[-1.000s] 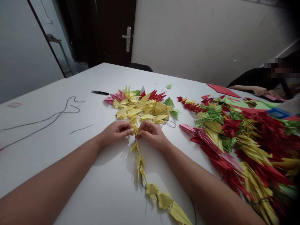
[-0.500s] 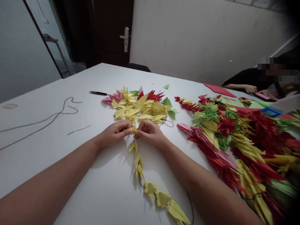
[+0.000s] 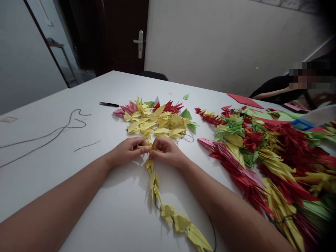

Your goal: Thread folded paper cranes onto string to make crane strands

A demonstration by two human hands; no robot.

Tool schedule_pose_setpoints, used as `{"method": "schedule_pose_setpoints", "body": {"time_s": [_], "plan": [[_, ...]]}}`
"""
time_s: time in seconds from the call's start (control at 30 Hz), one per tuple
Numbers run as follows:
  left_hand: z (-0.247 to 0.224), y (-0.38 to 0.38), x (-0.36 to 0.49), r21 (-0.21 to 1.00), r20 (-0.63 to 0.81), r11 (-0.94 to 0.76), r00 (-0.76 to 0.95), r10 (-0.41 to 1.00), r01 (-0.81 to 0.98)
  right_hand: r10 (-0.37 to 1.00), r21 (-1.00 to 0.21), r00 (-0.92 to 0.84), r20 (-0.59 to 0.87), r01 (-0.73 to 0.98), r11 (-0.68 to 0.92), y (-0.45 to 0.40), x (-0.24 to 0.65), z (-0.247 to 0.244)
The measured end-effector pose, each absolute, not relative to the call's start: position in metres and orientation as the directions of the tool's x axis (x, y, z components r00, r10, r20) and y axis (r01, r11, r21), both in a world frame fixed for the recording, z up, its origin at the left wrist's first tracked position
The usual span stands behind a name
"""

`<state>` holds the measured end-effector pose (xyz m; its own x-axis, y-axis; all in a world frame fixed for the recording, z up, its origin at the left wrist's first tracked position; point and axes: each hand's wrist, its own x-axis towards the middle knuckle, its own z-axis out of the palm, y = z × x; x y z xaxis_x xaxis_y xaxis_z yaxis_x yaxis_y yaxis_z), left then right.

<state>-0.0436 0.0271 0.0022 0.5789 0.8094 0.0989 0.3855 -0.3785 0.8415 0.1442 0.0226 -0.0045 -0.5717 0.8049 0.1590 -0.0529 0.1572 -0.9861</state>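
Note:
My left hand [image 3: 131, 150] and my right hand [image 3: 166, 150] meet at the middle of the white table [image 3: 105, 203], fingertips pinched together. Between them they hold a small folded yellow paper piece [image 3: 149, 145], partly hidden by the fingers. From it a string of folded yellow paper pieces [image 3: 154, 183] on a dark cord runs down toward me and to the right, lying on the table. Just beyond my hands lies a heap of yellow folded paper pieces [image 3: 160, 122], with pink, red and green ones at its back and sides.
A black-handled pair of scissors [image 3: 109, 104] lies left of the heap. Dark cord [image 3: 65, 125] trails across the table's left side. A large pile of red, yellow, green and pink folded paper [image 3: 262, 150] covers the right side. Another person [image 3: 273, 89] sits at the far right.
My fingertips have shifted slightly on the yellow paper piece, which now turns more toward the left thumb. At far right, the other person's hands have moved out of sight.

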Motion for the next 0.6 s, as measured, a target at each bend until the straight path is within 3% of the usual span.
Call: {"method": "schedule_pose_setpoints", "body": {"time_s": [0.33, 0.6], "plan": [[0.0047, 0.0261, -0.0430, 0.885, 0.189, -0.396, 0.591, 0.784, 0.244, 0.878, -0.995, -0.468, 0.101, -0.044, 0.091, 0.0203, 0.1388, -0.0007], [0.0022, 0.0261, -0.0421, 0.906, 0.215, -0.379, 0.568, 0.795, 0.187, 0.890, -0.990, -0.434, 0.136, -0.036, 0.134, 0.0187, 0.1372, -0.0024]]}}
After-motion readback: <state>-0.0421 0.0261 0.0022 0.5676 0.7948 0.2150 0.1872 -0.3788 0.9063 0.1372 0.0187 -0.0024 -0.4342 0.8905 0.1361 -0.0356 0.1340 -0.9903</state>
